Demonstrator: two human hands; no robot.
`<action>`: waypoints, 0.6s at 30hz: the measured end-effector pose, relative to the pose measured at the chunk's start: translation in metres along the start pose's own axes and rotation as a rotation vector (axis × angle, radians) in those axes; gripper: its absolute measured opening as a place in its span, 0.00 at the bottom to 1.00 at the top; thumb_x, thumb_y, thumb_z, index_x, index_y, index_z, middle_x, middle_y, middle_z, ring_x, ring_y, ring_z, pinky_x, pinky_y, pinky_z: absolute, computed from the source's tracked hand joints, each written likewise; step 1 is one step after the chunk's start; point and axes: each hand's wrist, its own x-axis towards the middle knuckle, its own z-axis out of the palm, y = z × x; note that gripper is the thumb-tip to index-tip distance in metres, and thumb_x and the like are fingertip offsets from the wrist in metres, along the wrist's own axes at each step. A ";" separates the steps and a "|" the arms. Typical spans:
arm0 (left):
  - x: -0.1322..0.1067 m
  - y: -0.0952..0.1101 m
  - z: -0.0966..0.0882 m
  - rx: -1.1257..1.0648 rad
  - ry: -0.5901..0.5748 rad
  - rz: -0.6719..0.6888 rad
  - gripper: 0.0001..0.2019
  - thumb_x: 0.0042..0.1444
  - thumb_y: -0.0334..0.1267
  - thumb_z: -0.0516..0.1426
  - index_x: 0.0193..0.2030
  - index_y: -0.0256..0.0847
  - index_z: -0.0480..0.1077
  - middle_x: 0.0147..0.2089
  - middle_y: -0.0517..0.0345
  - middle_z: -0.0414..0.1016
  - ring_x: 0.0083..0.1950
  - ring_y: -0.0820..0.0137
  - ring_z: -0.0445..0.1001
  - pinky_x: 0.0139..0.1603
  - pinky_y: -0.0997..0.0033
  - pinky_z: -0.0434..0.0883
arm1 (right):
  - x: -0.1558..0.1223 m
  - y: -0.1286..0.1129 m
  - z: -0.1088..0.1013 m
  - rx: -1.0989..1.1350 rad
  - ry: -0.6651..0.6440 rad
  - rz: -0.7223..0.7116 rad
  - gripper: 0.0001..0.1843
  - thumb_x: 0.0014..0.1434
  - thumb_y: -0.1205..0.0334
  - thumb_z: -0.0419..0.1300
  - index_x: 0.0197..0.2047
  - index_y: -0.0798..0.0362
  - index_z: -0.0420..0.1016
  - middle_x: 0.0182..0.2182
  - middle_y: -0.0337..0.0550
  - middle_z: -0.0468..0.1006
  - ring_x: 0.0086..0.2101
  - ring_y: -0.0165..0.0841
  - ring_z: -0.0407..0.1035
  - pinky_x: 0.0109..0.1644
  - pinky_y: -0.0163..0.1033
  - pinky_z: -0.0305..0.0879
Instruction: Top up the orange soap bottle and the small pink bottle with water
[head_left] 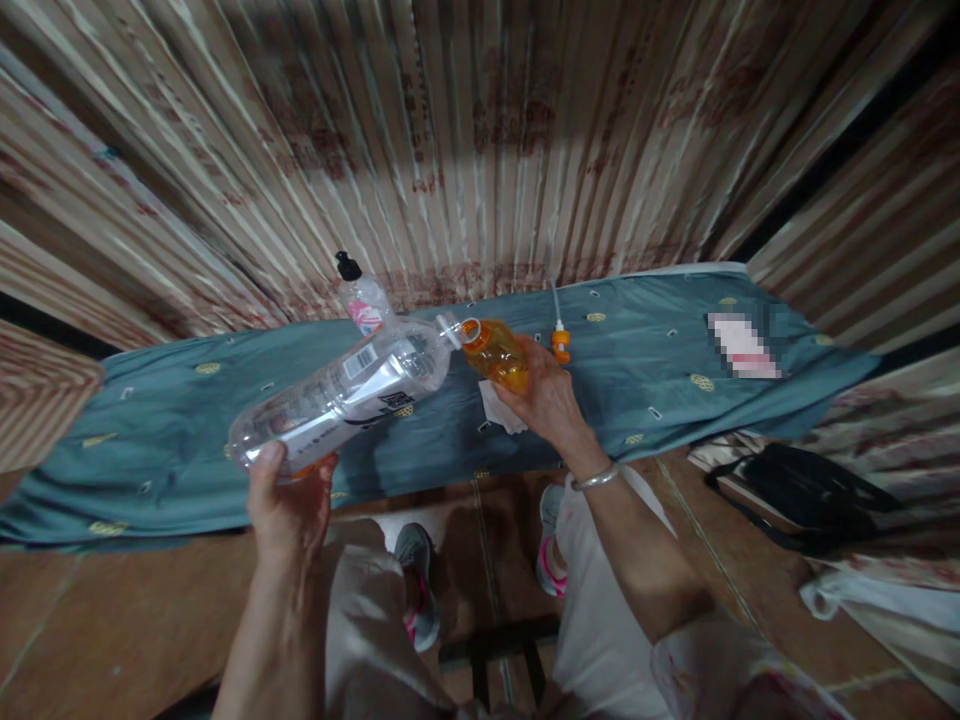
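Observation:
My left hand (pixel 289 495) grips the bottom end of a large clear plastic bottle (pixel 352 385), tilted so its open neck points right and slightly up. My right hand (pixel 544 395) holds a small orange bottle (pixel 496 352), its mouth right against the neck of the clear bottle. Both hands are above a long surface covered with a teal patterned cloth (pixel 187 420). Under my right hand a white piece of paper (pixel 501 410) lies on the cloth.
A small clear bottle with a black cap and pink label (pixel 360 295) stands at the back. An orange pump top with a white tube (pixel 559 335) lies on the cloth. A black bag (pixel 806 490) sits on the tiled floor at right. Striped curtains hang behind.

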 end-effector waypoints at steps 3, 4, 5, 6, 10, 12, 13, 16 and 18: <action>0.000 0.000 -0.001 0.004 0.014 -0.006 0.23 0.31 0.45 0.74 0.36 0.40 0.78 0.40 0.55 0.80 0.37 0.69 0.73 0.21 0.81 0.59 | 0.000 -0.001 -0.002 -0.004 -0.008 -0.002 0.31 0.65 0.54 0.64 0.67 0.55 0.63 0.57 0.61 0.79 0.57 0.53 0.76 0.60 0.62 0.76; 0.000 0.000 -0.001 0.004 0.020 -0.003 0.23 0.31 0.45 0.74 0.35 0.40 0.78 0.40 0.54 0.81 0.37 0.69 0.73 0.21 0.80 0.59 | 0.001 -0.001 -0.003 -0.003 -0.009 -0.001 0.31 0.65 0.54 0.64 0.67 0.55 0.63 0.57 0.61 0.79 0.56 0.53 0.76 0.60 0.61 0.77; 0.000 0.000 0.000 0.005 0.022 0.000 0.23 0.31 0.46 0.74 0.35 0.40 0.77 0.40 0.53 0.81 0.37 0.69 0.73 0.21 0.80 0.58 | 0.001 -0.002 -0.003 -0.002 -0.009 0.001 0.31 0.65 0.54 0.64 0.66 0.55 0.63 0.57 0.61 0.78 0.57 0.53 0.76 0.59 0.61 0.77; 0.000 0.001 0.000 0.007 0.022 0.002 0.24 0.30 0.46 0.75 0.35 0.40 0.77 0.40 0.53 0.81 0.36 0.69 0.73 0.21 0.81 0.58 | 0.001 -0.002 -0.003 -0.002 -0.008 0.004 0.31 0.65 0.54 0.64 0.66 0.55 0.64 0.57 0.60 0.78 0.57 0.53 0.76 0.59 0.61 0.77; -0.001 0.002 0.004 0.003 0.014 0.012 0.25 0.29 0.47 0.75 0.35 0.40 0.78 0.42 0.53 0.81 0.34 0.72 0.71 0.20 0.82 0.58 | 0.001 -0.003 -0.003 -0.005 -0.016 0.011 0.29 0.66 0.54 0.64 0.66 0.54 0.65 0.57 0.58 0.79 0.57 0.52 0.76 0.60 0.62 0.76; -0.002 0.002 0.004 -0.006 0.011 0.014 0.25 0.29 0.46 0.75 0.37 0.41 0.79 0.43 0.53 0.82 0.35 0.71 0.72 0.20 0.81 0.58 | 0.002 -0.003 -0.004 -0.003 -0.024 0.009 0.29 0.65 0.55 0.64 0.66 0.54 0.65 0.56 0.58 0.80 0.57 0.52 0.76 0.60 0.61 0.76; -0.002 0.003 0.005 -0.009 0.011 0.013 0.26 0.29 0.45 0.75 0.38 0.41 0.79 0.44 0.53 0.82 0.35 0.71 0.72 0.20 0.81 0.58 | 0.002 -0.004 -0.004 -0.003 -0.026 0.007 0.29 0.65 0.56 0.64 0.66 0.54 0.65 0.56 0.58 0.80 0.57 0.52 0.76 0.60 0.61 0.76; -0.002 0.003 0.005 -0.014 0.018 0.008 0.27 0.28 0.46 0.76 0.37 0.39 0.79 0.49 0.51 0.82 0.36 0.72 0.72 0.20 0.82 0.58 | 0.001 -0.003 -0.005 -0.007 -0.026 0.007 0.29 0.64 0.57 0.65 0.65 0.55 0.65 0.56 0.59 0.80 0.57 0.53 0.76 0.61 0.61 0.76; -0.002 0.003 0.005 -0.011 0.022 0.006 0.27 0.27 0.47 0.77 0.35 0.39 0.79 0.52 0.50 0.82 0.36 0.73 0.72 0.20 0.82 0.60 | 0.001 -0.003 -0.004 -0.011 -0.020 0.003 0.30 0.64 0.58 0.65 0.66 0.56 0.65 0.57 0.60 0.79 0.57 0.53 0.76 0.60 0.61 0.76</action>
